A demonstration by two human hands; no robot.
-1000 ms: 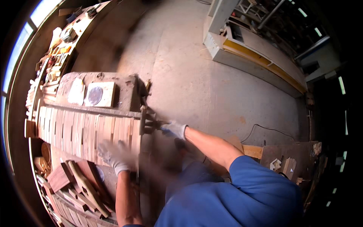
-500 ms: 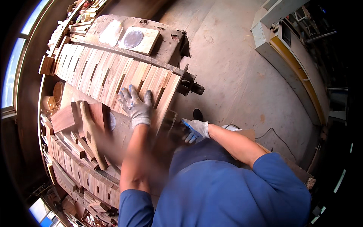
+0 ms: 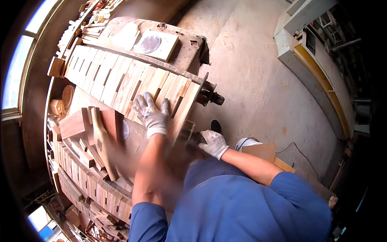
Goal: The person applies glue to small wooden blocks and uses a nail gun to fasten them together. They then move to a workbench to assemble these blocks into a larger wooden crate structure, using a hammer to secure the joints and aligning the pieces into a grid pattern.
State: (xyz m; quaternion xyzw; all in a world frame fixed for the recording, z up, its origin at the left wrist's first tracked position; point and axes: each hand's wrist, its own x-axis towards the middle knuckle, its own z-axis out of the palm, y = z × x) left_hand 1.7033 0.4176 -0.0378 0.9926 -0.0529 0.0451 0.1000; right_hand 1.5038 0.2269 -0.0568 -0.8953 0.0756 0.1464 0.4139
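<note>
My left hand [image 3: 153, 117], in a grey glove with blue fingertips, lies flat with fingers spread on a row of light wood strips [image 3: 115, 76]. The strips lie side by side across the bench, with dark gaps between some. At the near right corner of the bench my right hand [image 3: 214, 144], gloved too, has its fingers curled against a dark part of the metal fitting [image 3: 188, 130]. What it grips there is hidden. Beyond the strips' right end sticks out a dark metal clamp end [image 3: 210, 93].
A pale board with a round grey disc [image 3: 150, 43] lies on the far bench top. Left of my forearm are dark wood blocks [image 3: 74, 125] and a shaped wooden handle [image 3: 100, 139]. A white bucket [image 3: 244, 143] and cardboard [image 3: 262, 152] are at my right; a machine [image 3: 310, 76] stands beyond.
My right hand has turned over and its fingers have curled at the bench corner; before, they pointed out below it. My left hand stays flat on the strips. The view has shifted slightly.
</note>
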